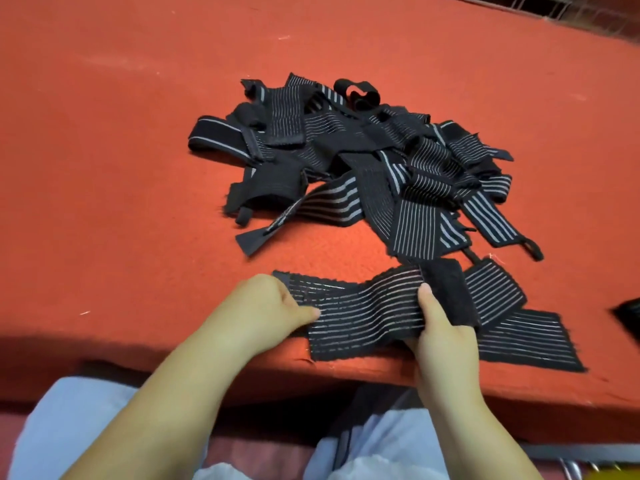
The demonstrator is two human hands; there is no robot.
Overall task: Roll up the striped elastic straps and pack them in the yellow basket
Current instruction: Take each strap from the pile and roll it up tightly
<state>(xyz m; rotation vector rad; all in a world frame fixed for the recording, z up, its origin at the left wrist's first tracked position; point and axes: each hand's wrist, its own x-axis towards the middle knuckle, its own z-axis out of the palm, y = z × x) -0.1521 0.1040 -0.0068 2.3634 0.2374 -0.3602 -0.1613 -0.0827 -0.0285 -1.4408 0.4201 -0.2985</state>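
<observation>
Flattening one strap (367,313) at the counter (121,168) edge, just in front of the pile (346,157); rolling not yet started. Next: probably fold one end tight and roll along. Left hand (266,306) pinching the strap's left part, right hand (440,337) gripping near its black patch, forearms reaching over the edge.

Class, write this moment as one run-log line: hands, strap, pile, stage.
left hand: grips strap end | right hand: grips strap middle | strap: flat, unrolled, table edge | pile: loose behind | stage: rolling not started
</observation>
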